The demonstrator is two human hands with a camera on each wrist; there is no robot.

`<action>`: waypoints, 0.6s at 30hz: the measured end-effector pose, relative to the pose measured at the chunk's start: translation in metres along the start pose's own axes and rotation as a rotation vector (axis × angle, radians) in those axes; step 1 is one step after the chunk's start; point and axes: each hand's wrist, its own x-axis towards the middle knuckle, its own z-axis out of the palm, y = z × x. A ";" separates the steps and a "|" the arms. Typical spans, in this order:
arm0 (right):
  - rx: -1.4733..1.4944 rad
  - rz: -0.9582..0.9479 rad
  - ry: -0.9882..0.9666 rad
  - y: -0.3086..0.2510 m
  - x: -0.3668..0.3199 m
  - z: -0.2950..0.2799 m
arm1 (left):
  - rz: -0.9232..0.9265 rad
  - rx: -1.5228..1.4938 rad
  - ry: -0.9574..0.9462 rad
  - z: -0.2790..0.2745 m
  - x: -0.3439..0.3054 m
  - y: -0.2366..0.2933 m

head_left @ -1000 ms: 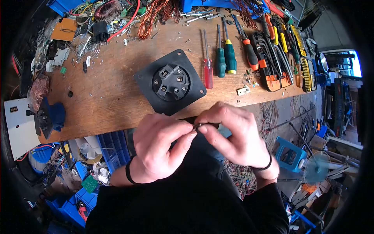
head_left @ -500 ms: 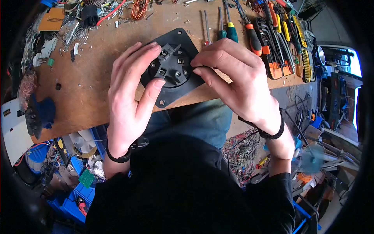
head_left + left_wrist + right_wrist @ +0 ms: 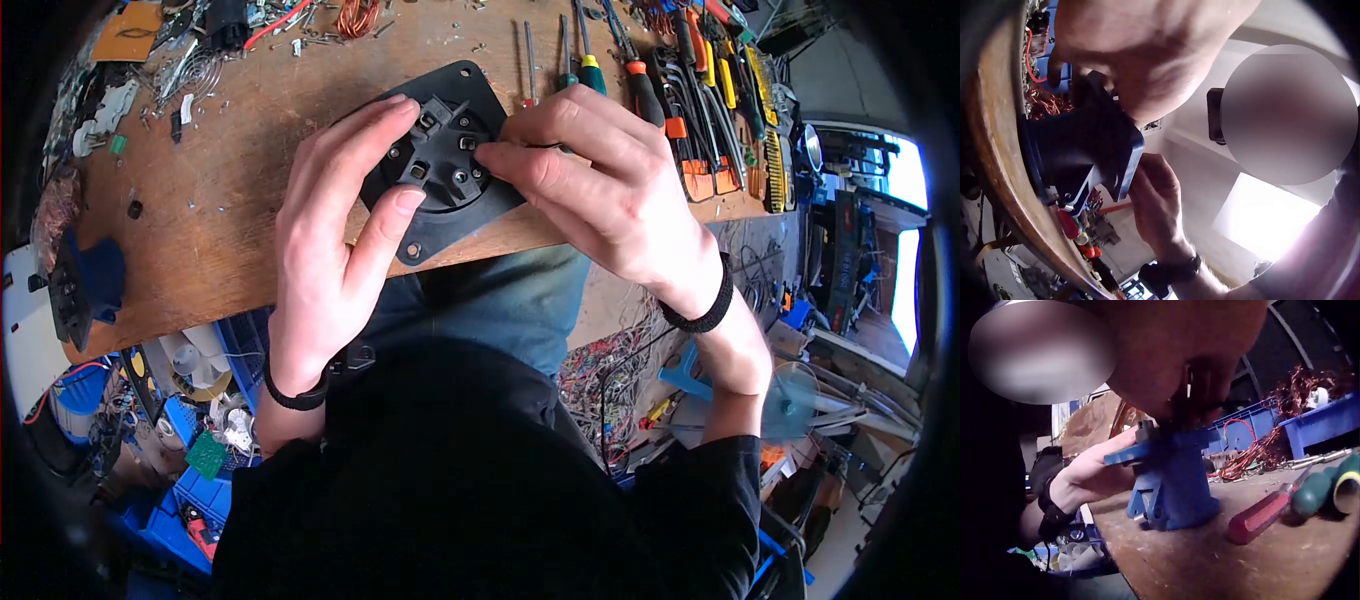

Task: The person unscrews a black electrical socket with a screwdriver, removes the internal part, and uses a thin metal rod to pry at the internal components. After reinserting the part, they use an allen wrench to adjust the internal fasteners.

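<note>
A square-flanged black socket (image 3: pixel 447 232) stands at the table's front edge, its round insert facing up; from the side, in the right wrist view, its body (image 3: pixel 1186 497) looks blue. The left hand (image 3: pixel 335 230) holds it from the left, thumb and fingertips on either side of the insert's left part. At the insert's right side, near a slot, the right hand (image 3: pixel 612 178) has its thumb and index fingertips together in a pinch. What lies between those tips is hidden. In the left wrist view the right hand (image 3: pixel 1159 200) is beyond the flange.
Behind the right hand lie screwdrivers, one with a red handle (image 3: pixel 1261 515), and a tool roll (image 3: pixel 708 180). Copper wire (image 3: pixel 357 22) and scrap cover the back. A blue-backed part (image 3: pixel 97 278) sits at the left edge.
Both hands have moved from in front of the table up to the socket, where they were half a second ago. The right wrist has since turned slightly, its fingertips shifting left and up.
</note>
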 end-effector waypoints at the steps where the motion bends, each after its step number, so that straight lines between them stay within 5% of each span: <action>1: -0.001 -0.003 -0.001 0.000 0.000 0.000 | -0.004 -0.002 0.000 0.000 0.000 0.000; 18: -0.179 -0.188 -0.120 -0.001 0.013 -0.013 | -0.010 0.000 -0.004 0.000 0.000 0.003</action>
